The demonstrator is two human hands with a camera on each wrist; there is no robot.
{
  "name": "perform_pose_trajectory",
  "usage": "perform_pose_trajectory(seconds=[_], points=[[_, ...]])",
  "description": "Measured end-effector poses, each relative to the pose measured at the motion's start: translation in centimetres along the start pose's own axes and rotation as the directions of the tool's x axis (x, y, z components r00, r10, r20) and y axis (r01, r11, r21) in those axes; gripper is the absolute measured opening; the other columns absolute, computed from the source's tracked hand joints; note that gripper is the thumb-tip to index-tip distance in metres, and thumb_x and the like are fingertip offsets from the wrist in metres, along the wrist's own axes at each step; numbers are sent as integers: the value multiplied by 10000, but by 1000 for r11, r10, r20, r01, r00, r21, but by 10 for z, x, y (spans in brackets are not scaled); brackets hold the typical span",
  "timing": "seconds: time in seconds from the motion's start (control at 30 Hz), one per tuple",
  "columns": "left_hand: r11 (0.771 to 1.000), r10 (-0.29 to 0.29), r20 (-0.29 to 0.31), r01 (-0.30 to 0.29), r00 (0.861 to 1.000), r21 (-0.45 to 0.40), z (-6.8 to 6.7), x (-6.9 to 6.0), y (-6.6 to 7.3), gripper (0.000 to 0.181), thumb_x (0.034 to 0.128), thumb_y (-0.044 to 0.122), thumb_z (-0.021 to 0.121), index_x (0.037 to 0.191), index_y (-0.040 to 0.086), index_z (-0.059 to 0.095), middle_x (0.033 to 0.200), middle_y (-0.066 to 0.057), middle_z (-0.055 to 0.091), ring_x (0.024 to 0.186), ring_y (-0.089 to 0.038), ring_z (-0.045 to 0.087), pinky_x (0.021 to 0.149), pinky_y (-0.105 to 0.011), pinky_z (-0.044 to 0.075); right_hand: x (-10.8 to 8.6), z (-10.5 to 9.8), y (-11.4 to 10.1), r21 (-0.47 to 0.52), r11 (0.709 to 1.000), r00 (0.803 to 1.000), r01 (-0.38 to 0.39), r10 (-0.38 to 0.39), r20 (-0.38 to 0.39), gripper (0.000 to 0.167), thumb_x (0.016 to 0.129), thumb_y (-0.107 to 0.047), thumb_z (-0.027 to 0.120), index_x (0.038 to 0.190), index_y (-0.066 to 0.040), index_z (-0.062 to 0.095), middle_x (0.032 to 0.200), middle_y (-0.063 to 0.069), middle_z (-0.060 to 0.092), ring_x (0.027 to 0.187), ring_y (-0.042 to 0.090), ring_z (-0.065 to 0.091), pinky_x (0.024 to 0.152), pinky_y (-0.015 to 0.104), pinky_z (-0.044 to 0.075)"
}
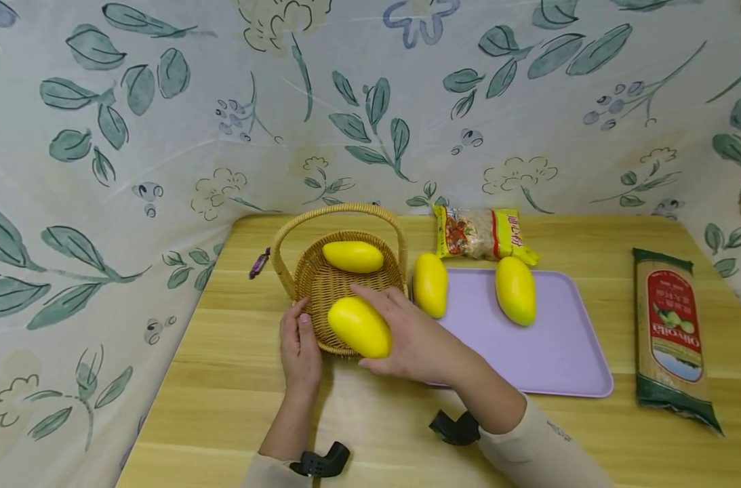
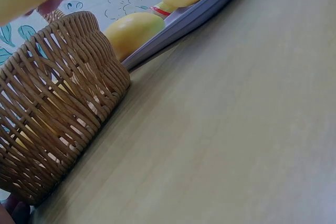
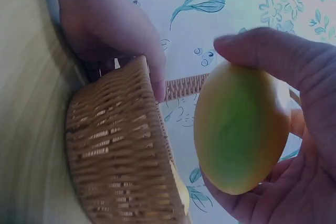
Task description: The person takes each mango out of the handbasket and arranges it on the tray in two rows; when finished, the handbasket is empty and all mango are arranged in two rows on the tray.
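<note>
In the head view my right hand [image 1: 422, 335] grips a yellow mango [image 1: 359, 327] above the near side of a wicker basket [image 1: 314, 285]. The right wrist view shows a green patch on this mango [image 3: 241, 129], with thumb and fingers curled round it. A second mango [image 1: 353, 257] lies inside the basket at the far side. My left hand [image 1: 301, 352] holds the basket's near left side; in the right wrist view its thumb lies over the rim. On a light purple tray [image 1: 559, 359] rest two more mangoes, one at the left edge [image 1: 430, 285], the other farther right [image 1: 516, 290].
Behind the tray lies a yellow packet of dried noodles [image 1: 476, 234]. A green and red noodle pack [image 1: 672, 335] is at the table's right. Left of the basket is a small purple-wrapped candy [image 1: 259, 263]. Floral cloth [image 1: 370, 135] hangs behind the wooden table.
</note>
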State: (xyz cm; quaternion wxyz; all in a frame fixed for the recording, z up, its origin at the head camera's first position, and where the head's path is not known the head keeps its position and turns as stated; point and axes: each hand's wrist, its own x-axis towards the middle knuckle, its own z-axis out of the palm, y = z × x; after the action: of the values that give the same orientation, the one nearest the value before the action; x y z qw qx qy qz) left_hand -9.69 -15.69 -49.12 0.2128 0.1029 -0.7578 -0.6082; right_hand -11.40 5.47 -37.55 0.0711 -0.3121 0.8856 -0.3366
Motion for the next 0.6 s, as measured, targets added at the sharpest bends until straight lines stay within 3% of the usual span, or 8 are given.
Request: perform_pose_trajectory(seconds=[0.1,0.3,0.43,0.6], points=[[1000,-6,5,6,1000,-5,0,0,0,401,1117,256,376,1429,65,539,1491,-114,491,1496,-295,346,1256,-535,235,-15,-4,5,10,999,999,-50,50,-2,1066,708,-444,917,1578,-380,304,1280,37,488,1011,166,550,858,381,537],[1000,-15,17,15,1000,-7,0,0,1,411,1118,269,365,1436,65,527,1502,-114,475,1508,-305,326,1260,-536,223,-37,-10,22,113,976,979,-189,195,-50,1122,715,-485,906,1580,-284,219,1346,75,506,966,207,586,798,381,528],[1000,-22,17,22,1000,1,0,1,0,413,1118,278,367,1437,69,526,1506,-116,470,1511,-316,322,1258,-546,227,-42,-14,36,190,954,961,-231,255,-110,1110,782,-464,870,1610,-323,145,1429,117,477,1019,249,590,811,383,526],[1000,-29,13,28,1000,11,0,1,1,399,1117,251,368,1434,71,530,1510,-119,470,1513,-326,322,1255,-553,232,-43,-20,51,164,962,955,-216,243,-168,901,943,-382,722,1616,-256,137,1530,176,402,1080,303,567,853,436,520]])
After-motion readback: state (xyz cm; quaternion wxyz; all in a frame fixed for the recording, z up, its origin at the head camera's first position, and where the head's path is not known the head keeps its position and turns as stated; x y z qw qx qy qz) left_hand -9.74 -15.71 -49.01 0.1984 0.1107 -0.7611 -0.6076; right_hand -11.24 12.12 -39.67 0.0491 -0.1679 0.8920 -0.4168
